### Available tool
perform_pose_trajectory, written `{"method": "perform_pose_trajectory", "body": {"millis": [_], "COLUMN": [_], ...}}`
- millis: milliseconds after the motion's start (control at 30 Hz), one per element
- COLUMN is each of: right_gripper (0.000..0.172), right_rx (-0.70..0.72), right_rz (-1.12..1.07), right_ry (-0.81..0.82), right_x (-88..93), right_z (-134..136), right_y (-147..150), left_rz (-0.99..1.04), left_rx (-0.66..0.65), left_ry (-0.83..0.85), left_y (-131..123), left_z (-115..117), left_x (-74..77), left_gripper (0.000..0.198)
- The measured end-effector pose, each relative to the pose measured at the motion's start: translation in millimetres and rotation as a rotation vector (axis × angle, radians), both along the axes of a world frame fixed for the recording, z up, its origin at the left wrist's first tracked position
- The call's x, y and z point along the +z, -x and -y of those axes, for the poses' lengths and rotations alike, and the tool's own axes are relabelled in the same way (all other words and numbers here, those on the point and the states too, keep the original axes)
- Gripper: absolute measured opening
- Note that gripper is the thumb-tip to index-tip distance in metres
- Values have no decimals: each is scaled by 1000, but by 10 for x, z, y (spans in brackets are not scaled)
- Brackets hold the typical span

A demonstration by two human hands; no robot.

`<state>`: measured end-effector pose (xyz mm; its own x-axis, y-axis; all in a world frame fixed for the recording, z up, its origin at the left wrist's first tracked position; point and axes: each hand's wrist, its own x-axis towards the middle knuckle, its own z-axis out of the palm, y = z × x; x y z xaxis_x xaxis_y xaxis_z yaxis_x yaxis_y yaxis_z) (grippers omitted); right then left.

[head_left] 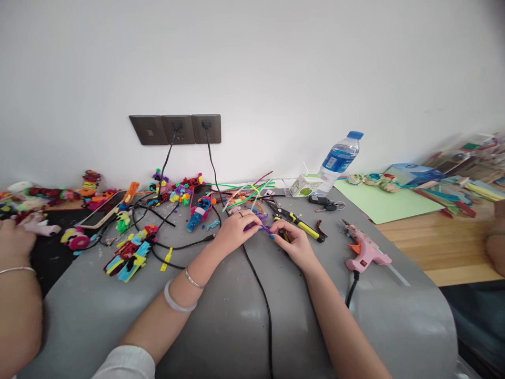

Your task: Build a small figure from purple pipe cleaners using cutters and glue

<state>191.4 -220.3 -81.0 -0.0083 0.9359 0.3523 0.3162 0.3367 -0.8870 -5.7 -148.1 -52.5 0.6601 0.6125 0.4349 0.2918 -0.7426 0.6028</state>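
Note:
Over the middle of the grey table (244,337), my left hand (239,229) pinches a purple pipe cleaner (265,228). My right hand (295,245) holds its other side, fingertips closed close to those of my left hand. Part of the purple piece is hidden behind the left fingers. Just beyond my right hand lie pliers with yellow and black handles (303,226). Loose coloured pipe cleaners (252,196) are strewn behind both hands. A blue pipe-cleaner figure (199,213) lies to the left of my left hand.
A pink glue gun (365,250) lies at right, near keys (329,205), a drink carton (305,185) and a tilted water bottle (338,162). Black cables (258,284) cross the table. Several colourful figures (132,252) lie left. Other people's arms (19,305) show at both edges.

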Motion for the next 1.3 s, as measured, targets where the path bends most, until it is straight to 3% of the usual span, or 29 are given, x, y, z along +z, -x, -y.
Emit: {"method": "perform_pose_trajectory", "body": {"millis": [1067, 1300], "right_gripper": [18, 16], "right_rx": [-77, -62], "right_rz": [-102, -35], "right_ry": [13, 19], "right_x": [-57, -66], "right_z": [-18, -16], "right_y": [-6, -15], "left_rz": [32, 26], "left_rx": [-4, -18], "left_ry": [-51, -48], "left_y": [-5, 0], "left_z": [5, 8], "left_x": [-2, 4], "left_gripper": [7, 9]}}
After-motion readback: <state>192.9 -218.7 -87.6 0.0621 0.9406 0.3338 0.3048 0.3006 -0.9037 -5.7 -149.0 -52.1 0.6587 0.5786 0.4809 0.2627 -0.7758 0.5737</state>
